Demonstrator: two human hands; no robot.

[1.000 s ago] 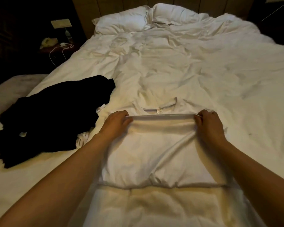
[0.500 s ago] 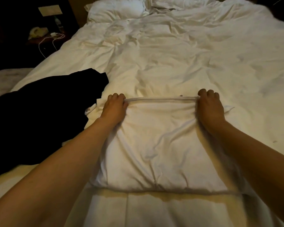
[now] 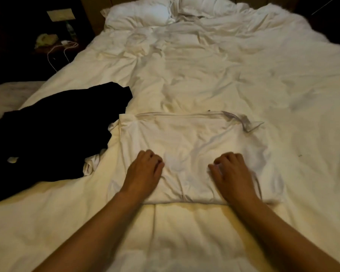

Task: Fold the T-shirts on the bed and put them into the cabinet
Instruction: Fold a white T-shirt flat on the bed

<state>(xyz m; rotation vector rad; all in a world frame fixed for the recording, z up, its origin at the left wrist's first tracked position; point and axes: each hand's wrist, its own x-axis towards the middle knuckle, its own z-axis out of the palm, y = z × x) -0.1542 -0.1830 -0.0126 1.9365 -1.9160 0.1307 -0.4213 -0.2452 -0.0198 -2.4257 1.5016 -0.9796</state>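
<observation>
Left hand (image 3: 143, 171) and right hand (image 3: 233, 173) rest on the folded white T-shirt (image 3: 186, 146), fingers loosely bent, gripping nothing; smooth outward toward nine and three o'clock; tuck the stray corner (image 3: 249, 125) at one o'clock.

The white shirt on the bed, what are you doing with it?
A person is folding it. The white T-shirt lies folded in a rough rectangle on the bed. The left hand and right hand rest on its near half, fingers loosely curled, not gripping. A black garment waits in a heap to the left.
</observation>
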